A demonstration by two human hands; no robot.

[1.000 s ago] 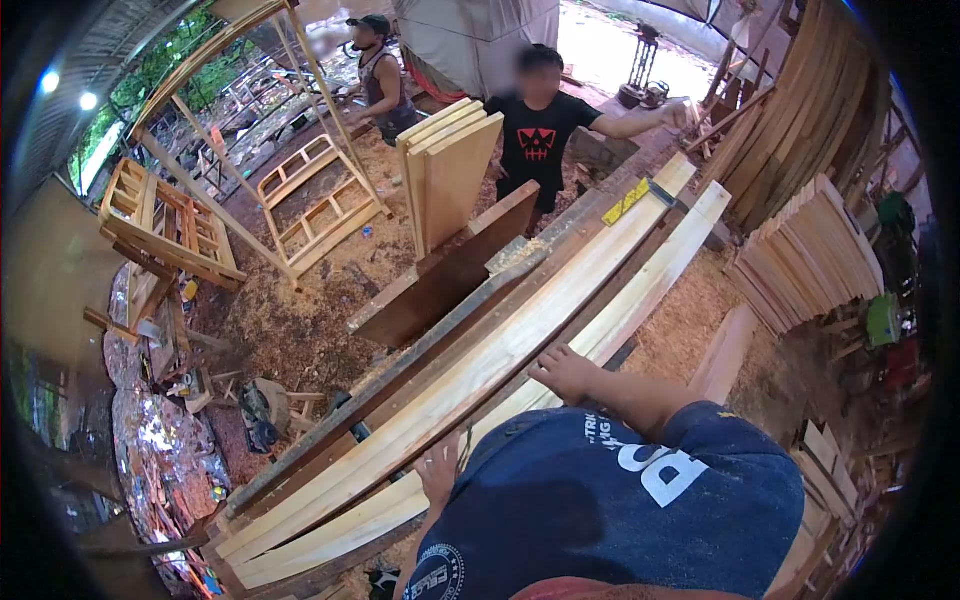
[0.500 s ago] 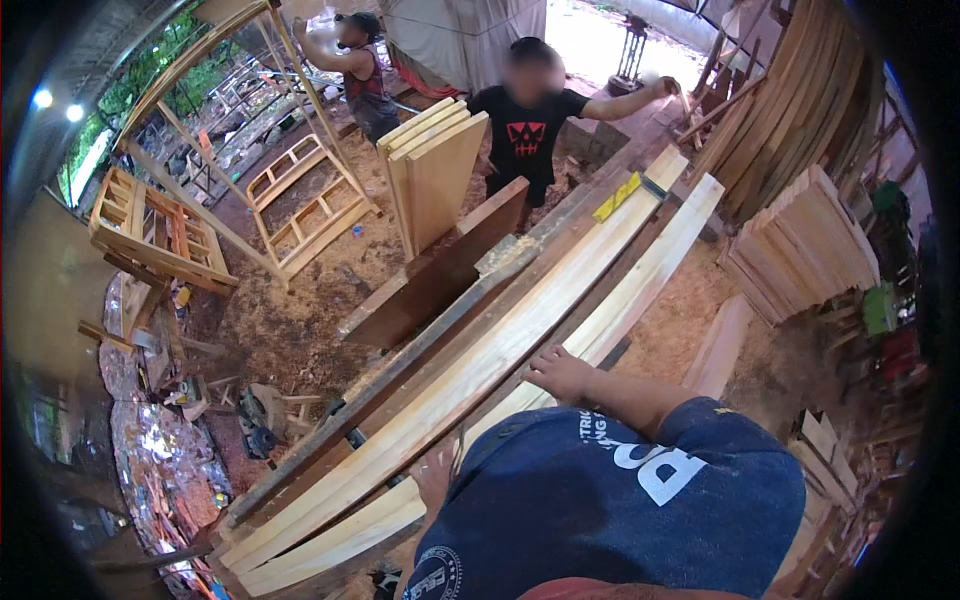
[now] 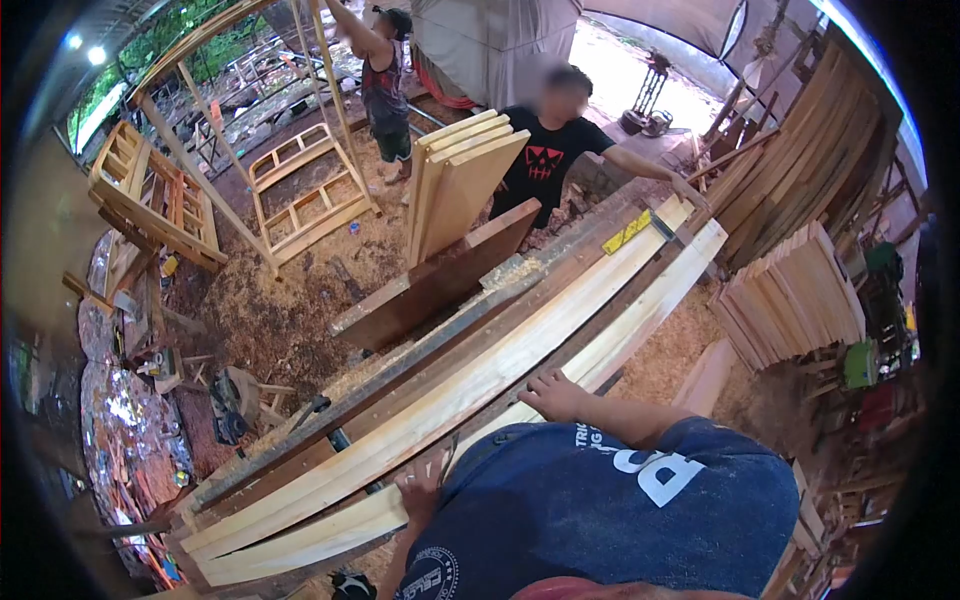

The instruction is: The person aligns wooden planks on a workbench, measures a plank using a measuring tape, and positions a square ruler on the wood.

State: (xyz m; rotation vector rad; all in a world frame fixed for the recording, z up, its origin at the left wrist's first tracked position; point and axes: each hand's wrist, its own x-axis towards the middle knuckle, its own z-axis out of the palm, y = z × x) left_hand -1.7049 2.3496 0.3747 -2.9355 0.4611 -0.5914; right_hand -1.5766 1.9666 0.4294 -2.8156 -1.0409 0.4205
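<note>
Two long pale wooden boards lie side by side along a workbench (image 3: 300,455). My right hand (image 3: 553,393) has its fingers bent over the inner edge of the nearer wooden board (image 3: 650,300). Farther down that same board, my left hand (image 3: 422,482) wraps across it close to my body, its fingers over the inner edge. A narrow dark gap separates this board from the farther wooden board (image 3: 480,385). On the far board's upper end sits a yellow-labelled tool (image 3: 628,232) with a dark bar. My shirt hides part of the nearer board.
A co-worker in a black shirt (image 3: 545,160) stands across the bench, a hand at the boards' far end. Upright panels (image 3: 465,185) lean beside a thick brown plank (image 3: 435,275). Stacked boards (image 3: 790,300) stand right; wooden frames (image 3: 310,195) and another person (image 3: 383,90) are left.
The co-worker's outstretched arm has come down to the boards' far end. My view has shifted slightly. Both my hands stay on the nearer board.
</note>
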